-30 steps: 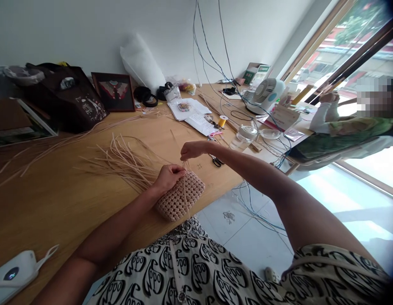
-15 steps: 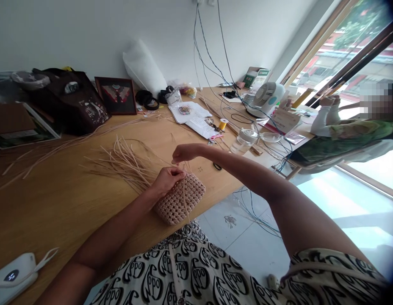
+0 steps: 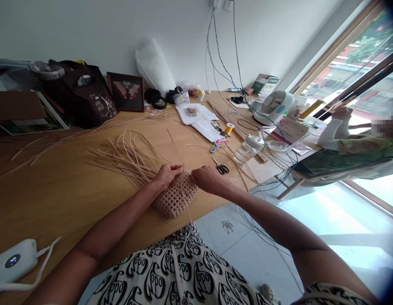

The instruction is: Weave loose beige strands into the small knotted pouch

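One weave (image 3: pixel 176 197) sits at the table's (image 3: pixel 78 190) near edge. Two hands, apart, work it: left hand (image 3: pixel 168 174) pinching its far edge, right hand (image 3: pixel 209 179) curled at its right, grip unclear. One pair of scissors (image 3: pixel 221 168) lies right.

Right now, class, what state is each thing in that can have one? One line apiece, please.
Woven piece, hand-held
Strands, loose, splayed
Left hand, grip closed on woven piece
Right hand, curled, hold hidden
Scissors, lying unheld
White device's display, lit
Framed picture, propped up
Fan, upright, spinning unclear
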The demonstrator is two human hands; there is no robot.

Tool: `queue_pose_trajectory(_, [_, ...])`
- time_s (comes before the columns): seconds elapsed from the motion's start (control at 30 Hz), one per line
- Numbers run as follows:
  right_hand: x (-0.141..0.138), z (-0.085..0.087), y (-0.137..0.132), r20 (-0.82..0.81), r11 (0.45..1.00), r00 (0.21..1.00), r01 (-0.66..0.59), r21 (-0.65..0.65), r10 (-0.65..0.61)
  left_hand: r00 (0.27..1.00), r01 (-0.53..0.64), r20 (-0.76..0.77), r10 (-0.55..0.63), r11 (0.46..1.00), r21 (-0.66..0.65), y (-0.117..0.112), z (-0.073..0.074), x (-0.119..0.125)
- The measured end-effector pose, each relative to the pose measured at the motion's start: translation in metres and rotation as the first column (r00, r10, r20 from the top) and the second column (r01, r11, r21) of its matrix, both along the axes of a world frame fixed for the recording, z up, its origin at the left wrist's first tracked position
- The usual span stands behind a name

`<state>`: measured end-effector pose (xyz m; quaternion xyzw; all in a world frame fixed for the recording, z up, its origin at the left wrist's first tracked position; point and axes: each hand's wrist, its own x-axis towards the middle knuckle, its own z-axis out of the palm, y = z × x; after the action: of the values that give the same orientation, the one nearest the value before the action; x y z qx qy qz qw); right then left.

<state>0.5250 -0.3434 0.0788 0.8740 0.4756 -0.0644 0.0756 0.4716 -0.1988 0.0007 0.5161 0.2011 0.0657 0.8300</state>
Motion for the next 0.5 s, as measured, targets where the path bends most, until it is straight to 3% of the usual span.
queue_pose_trajectory(0.1, [-0.013, -0.002, -0.009, 0.006, 1.000, 1.000, -0.005, -0.026, 0.005, 0.999, 0.053, -0.009, -0.053, 0.998, -0.028, 0.002, 0.000, 0.000])
queue_pose_trajectory(0.33, [-0.043, -0.009, -0.044, -0.114, 0.998, 0.992, -0.056, 0.002, 0.056, 0.997, 0.058, -0.053, -0.059, 0.998, -0.012, 0.005, -0.004, 0.001])
queue_pose_trajectory(0.43, [-0.042, -0.003, -0.055, 0.018, 0.974, 0.998, 0.048, 0.223, -0.053, 0.999, 0.024, -0.044, -0.023, 1.000, 0.013, 0.006, -0.007, 0.002])
queue_pose_trajectory(0.5, [-0.039, 0.002, -0.054, 0.111, 0.886, 0.985, 0.064, 0.460, -0.129, 0.999, 0.007, -0.032, -0.005, 0.999, 0.046, 0.006, -0.007, 0.003])
